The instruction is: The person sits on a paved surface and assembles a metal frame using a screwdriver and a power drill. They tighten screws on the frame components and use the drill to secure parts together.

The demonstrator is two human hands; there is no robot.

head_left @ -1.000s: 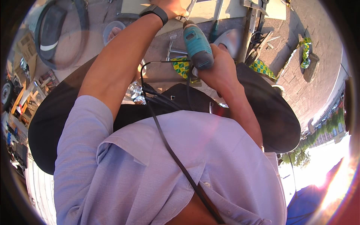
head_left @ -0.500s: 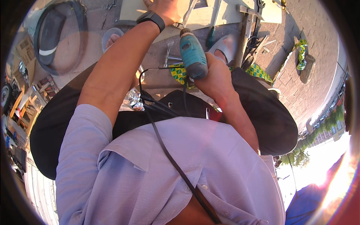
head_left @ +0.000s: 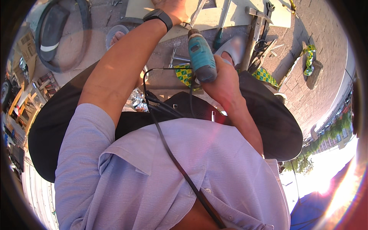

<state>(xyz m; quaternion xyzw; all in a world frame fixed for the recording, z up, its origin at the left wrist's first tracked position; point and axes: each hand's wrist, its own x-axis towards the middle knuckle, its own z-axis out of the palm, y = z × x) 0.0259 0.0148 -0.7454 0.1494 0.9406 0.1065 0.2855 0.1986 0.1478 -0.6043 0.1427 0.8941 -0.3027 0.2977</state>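
brick paving [head_left: 306,73] stretches off to your right, and bare ground lies below you with a pale board [head_left: 214,15] along the top edge. your right hand [head_left: 222,78] is wrapped tight around a teal drill [head_left: 201,57], whose nose points up toward the board; the bit itself is too small to make out. a black cable [head_left: 168,145] loops from the drill's base and runs down across your lilac shirt [head_left: 161,180]. your left arm reaches up to the board, a black watch [head_left: 158,17] on the wrist; your left hand [head_left: 174,5] is mostly cut off by the rim, so you cannot tell whether it is flat or gripping. just right of the drill a grey shoe [head_left: 232,48] rests on the ground, and a hammer [head_left: 253,34] lies beside it with its head on the board. a sandalled foot [head_left: 117,36] shows at the left of your arm, and a black tyre [head_left: 57,34] lies further left.
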